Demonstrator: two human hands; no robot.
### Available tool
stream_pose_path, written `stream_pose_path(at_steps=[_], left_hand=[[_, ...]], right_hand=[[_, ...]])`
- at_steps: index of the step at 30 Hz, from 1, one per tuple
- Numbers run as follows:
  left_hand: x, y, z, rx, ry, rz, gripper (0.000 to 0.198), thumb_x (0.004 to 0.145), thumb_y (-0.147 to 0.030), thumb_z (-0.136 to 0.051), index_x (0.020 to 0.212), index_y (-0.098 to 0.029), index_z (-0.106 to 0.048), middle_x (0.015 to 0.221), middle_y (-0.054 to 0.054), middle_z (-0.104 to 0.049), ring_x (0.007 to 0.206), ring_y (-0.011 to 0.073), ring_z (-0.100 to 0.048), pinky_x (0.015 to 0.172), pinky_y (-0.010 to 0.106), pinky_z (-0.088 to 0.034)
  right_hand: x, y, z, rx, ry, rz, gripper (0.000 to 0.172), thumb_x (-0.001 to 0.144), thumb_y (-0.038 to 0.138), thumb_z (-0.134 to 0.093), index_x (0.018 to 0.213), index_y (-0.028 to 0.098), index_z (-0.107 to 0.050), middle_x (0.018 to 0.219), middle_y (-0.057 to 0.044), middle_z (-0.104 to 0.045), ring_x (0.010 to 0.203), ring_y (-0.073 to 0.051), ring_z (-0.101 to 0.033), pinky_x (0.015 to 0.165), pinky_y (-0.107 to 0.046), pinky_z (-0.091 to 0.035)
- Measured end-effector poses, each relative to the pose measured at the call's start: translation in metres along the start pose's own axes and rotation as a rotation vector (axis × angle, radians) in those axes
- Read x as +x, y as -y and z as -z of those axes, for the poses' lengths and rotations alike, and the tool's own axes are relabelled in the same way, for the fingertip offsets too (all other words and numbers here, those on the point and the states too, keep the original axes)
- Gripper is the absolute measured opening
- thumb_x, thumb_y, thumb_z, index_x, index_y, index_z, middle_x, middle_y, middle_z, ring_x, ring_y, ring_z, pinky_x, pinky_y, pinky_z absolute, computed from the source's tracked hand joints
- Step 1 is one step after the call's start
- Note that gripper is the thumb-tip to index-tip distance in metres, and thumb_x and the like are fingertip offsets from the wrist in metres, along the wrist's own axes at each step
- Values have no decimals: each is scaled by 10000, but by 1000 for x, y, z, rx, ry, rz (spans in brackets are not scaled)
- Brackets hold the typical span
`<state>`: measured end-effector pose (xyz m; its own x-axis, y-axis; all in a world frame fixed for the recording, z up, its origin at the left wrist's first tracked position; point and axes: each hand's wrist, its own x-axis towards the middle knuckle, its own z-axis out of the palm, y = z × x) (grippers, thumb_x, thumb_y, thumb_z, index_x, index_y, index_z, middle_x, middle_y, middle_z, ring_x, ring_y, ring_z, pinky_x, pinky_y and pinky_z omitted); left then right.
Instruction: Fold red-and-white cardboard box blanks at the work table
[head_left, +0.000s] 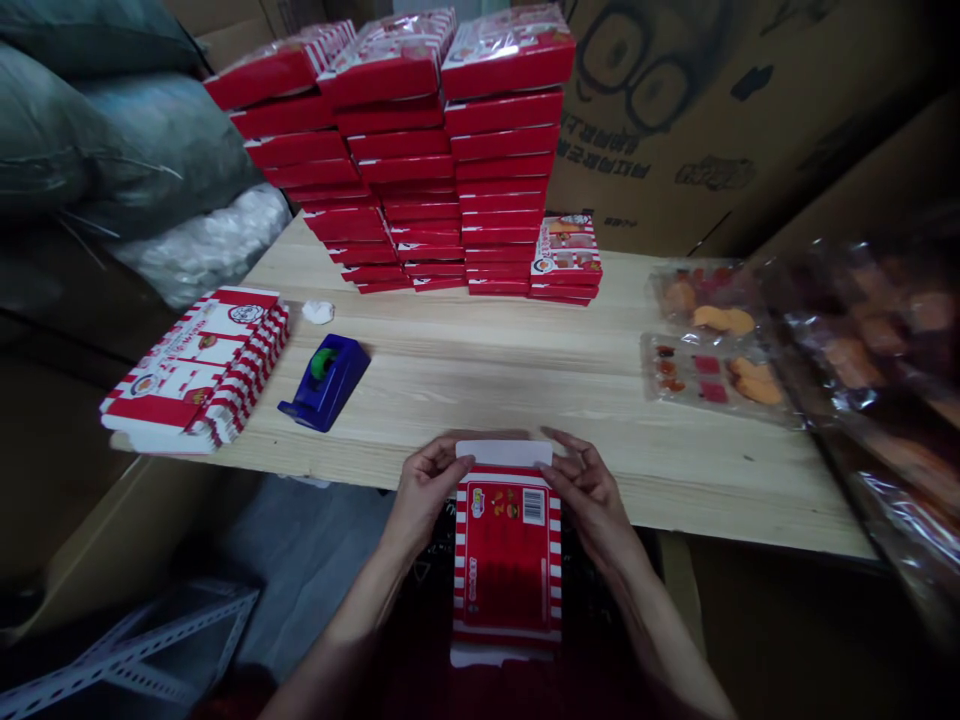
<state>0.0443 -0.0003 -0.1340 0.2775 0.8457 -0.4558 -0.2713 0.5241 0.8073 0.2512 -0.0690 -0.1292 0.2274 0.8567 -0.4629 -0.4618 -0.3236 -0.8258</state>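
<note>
A red cardboard box (pixel 508 560) with striped sides, a barcode and small food pictures is between my hands, in front of the table edge. Its white end flap (pixel 504 454) stands out at the far end, and another pale flap shows at the near end. My left hand (pixel 429 490) pinches the box's far left corner, thumb by the flap. At the far right corner my right hand (pixel 589 490) grips it, thumb on the printed face and the other fingers partly behind. I cannot tell whether anything is inside the box.
Tall stacks of red boxes (pixel 504 165) stand at the back, with a short stack (pixel 566 262) beside them. On the left lie flat unfolded cartons (pixel 195 365) and a blue tape dispenser (pixel 330 385). Clear trays of candy (pixel 712 372) sit at right. A metal rack (pixel 142 640) is lower left.
</note>
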Motion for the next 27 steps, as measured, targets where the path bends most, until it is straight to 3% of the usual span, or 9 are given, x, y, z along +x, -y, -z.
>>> stream_pose_path(at_steps=[3,5,7,11,13,15,18,23,27], left_hand=[[-5,-2,-4,-128,99,136,189,825,-272,-820,975,-168,-770,933,38,-779,800,144,-706,813,259,-546],[-7,0,-6,-179,138,190,228,855,-286,-790,1053,-173,-787,986,63,-796,838,168,-726,844,285,-556],[-8,0,-8,-128,172,188,277,910,-313,-735,1155,-195,-782,1086,86,-799,916,196,-741,881,312,-560],[-6,-3,-4,286,264,-116,311,1018,-315,-596,1286,-278,-749,1382,75,-701,1295,246,-631,1121,389,-458],[-5,-5,1,445,317,-285,306,1031,-282,-574,1278,-306,-754,1400,60,-691,1371,243,-576,1178,412,-408],[-6,-5,6,507,342,-354,304,1035,-252,-566,1253,-324,-765,1350,54,-722,1325,233,-614,1147,419,-443],[-7,-5,9,533,336,-344,297,1036,-234,-566,1210,-337,-783,1257,48,-767,1233,217,-673,1084,407,-497],[-9,-15,2,544,378,-255,221,999,-301,-644,1140,-298,-813,1278,70,-757,1223,247,-683,1071,425,-512],[-9,-27,-5,563,361,-164,220,978,-352,-675,1142,-294,-810,1220,75,-783,1136,254,-726,1010,421,-551]], right_hand=[[-3,13,11,77,217,-139,663,872,310,-821,1463,412,-540,1173,-5,-794,1017,-200,-758,943,-395,-597],[-2,15,18,93,326,-228,553,899,333,-791,1420,377,-612,1174,-14,-797,1018,-202,-758,960,-400,-593],[1,11,22,105,332,-269,407,884,360,-802,1283,339,-725,1112,-17,-816,973,-205,-768,954,-400,-595],[5,2,18,68,200,-205,260,842,390,-836,1091,321,-813,1127,-21,-820,983,-207,-765,963,-389,-586],[4,0,16,20,168,-138,233,846,417,-828,1061,327,-825,1180,-27,-808,1080,-218,-743,1007,-388,-559],[2,-1,17,-64,170,-64,219,857,441,-814,1047,334,-831,1225,-31,-793,1182,-231,-703,1059,-395,-520],[-3,3,20,-218,225,0,227,900,468,-766,1070,331,-827,1289,-46,-763,1247,-254,-661,1087,-430,-487],[-5,22,15,-355,234,-4,173,907,470,-756,903,308,-818,1139,-48,-804,1060,-263,-720,978,-472,-533],[-2,36,14,-433,360,-37,247,910,466,-746,1118,349,-808,1176,-40,-801,1152,-284,-708,1072,-535,-496]])
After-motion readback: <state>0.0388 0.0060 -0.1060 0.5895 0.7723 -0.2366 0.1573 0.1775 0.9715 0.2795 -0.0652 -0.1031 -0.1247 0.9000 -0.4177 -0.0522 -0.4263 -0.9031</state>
